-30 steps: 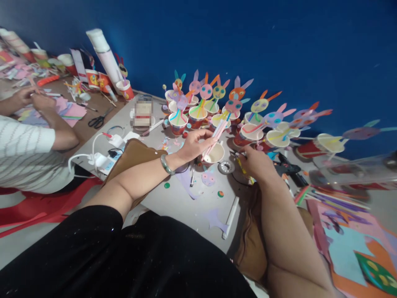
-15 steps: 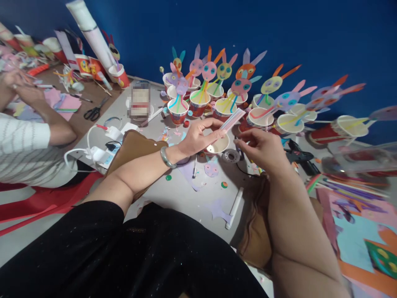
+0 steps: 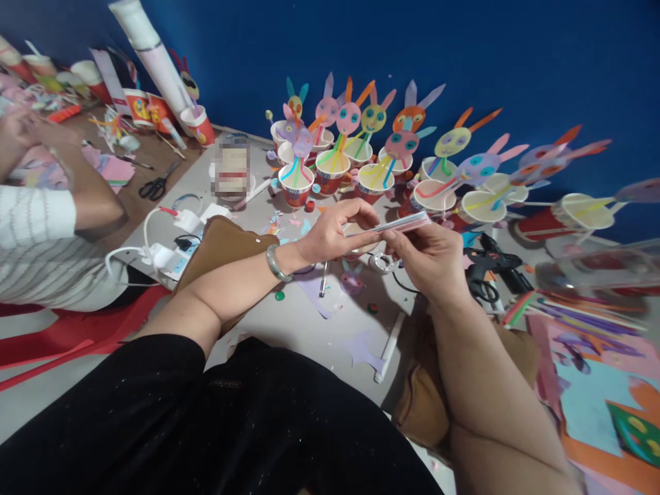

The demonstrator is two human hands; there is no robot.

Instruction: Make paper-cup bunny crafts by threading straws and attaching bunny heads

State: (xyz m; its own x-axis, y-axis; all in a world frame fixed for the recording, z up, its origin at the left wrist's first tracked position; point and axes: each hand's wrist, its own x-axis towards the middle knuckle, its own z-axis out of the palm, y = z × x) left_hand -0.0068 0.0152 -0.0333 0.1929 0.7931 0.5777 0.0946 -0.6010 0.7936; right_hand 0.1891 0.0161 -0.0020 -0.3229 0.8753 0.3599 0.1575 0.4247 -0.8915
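Note:
My left hand [image 3: 330, 235], with a grey bangle on its wrist, pinches one end of a thin stack of pale pink and white strips [image 3: 405, 221]. On the other end, the thumb and fingers of my right hand [image 3: 436, 261] are closed too, so the strips lie nearly level between both hands. Beneath them, a paper cup is mostly hidden. A white tape roll [image 3: 381, 262] sits under my right fingertips. Close by on the table are a pen [image 3: 323, 280], a lilac paper rabbit face [image 3: 352, 278] and a white marker [image 3: 390, 349].
Paper cups [image 3: 295, 184] with rabbit-faced straw figures line the blue wall. At right are a black glue gun [image 3: 492, 261], coloured straws [image 3: 588, 313] and paper sheets [image 3: 588, 402]. A power strip [image 3: 186, 260] with plugs stands left, near a co-worker's arm [image 3: 90, 175] and scissors [image 3: 153, 187].
My right hand has moved up and closed on the far end of the strips. The strips have tipped from slanting upward to nearly level. The co-worker's hands shifted slightly.

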